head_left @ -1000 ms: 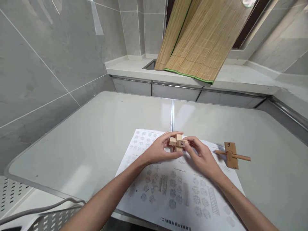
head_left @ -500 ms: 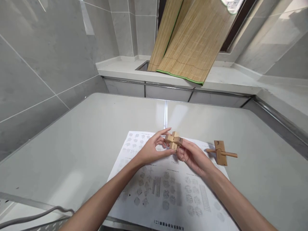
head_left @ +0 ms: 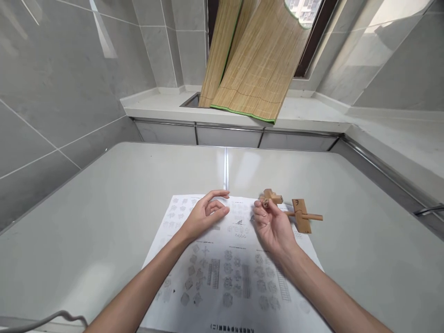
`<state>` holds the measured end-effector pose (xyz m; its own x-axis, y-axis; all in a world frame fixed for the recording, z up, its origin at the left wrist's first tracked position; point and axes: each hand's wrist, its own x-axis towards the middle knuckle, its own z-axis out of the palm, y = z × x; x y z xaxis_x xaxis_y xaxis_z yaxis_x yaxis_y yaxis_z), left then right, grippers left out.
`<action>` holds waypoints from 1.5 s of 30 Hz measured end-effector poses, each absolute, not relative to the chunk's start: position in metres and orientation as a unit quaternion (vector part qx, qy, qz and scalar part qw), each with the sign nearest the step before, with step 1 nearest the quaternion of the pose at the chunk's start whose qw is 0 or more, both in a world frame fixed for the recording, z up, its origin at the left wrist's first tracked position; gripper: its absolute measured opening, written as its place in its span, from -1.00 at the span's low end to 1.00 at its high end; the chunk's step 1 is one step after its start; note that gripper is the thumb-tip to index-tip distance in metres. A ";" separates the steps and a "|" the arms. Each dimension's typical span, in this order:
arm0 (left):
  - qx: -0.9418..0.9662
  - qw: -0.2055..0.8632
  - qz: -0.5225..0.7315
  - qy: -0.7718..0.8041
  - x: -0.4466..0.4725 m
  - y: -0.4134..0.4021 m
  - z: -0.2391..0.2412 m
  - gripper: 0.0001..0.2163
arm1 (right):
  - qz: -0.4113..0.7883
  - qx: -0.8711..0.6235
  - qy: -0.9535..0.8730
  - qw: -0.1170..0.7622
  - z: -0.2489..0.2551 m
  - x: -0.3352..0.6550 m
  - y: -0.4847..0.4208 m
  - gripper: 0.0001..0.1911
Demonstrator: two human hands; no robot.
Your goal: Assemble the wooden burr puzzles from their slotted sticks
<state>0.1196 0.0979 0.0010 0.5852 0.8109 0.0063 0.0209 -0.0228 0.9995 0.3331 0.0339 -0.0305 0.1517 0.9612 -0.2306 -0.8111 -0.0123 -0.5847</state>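
Observation:
Between the thumb and fingers of my right hand [head_left: 274, 226] is a small wooden interlocking puzzle [head_left: 271, 198] with crossed bars, held up near the sheet's far right part. A handwritten mark shows on one bar end. My left hand [head_left: 206, 213] hovers over the printed sheet [head_left: 194, 231], fingers curved and apart, with nothing in it. Just right of my right hand lies a second wooden puzzle [head_left: 303, 216], a flat plate marked with a figure and a rod passing through it. The sheet carries rows of small puzzle drawings, upside down to me.
The sheet lies on a light grey table [head_left: 121, 208] with a seam down its middle. Behind it runs a white ledge [head_left: 152, 108], with a bamboo mat [head_left: 249, 69] hanging over it. A grey cable [head_left: 52, 317] curves at the near left corner.
My left hand has let go of the puzzle and moved apart from it. My right hand has carried the puzzle right, toward the plate-and-rod piece, and turned it. The view has shifted slightly.

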 end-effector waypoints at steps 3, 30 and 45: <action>0.647 0.621 0.312 0.315 0.118 0.099 0.002 -0.51 | 0.640 -0.319 -0.108 0.690 -0.025 0.325 0.030 -0.74; 0.617 0.649 0.345 0.280 0.113 0.104 -0.005 -0.66 | 0.462 -0.522 -0.476 0.535 -0.021 0.319 0.030 -0.63; 0.628 0.647 0.329 0.281 0.115 0.106 -0.004 -0.70 | 0.423 -0.563 -0.460 0.541 -0.037 0.324 0.037 -0.82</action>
<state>0.1154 0.1060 -0.0041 0.6258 0.7785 0.0491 -0.0715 -0.0055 0.9974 0.3235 0.0368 -0.0375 0.2191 0.9755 0.0221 0.0613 0.0088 -0.9981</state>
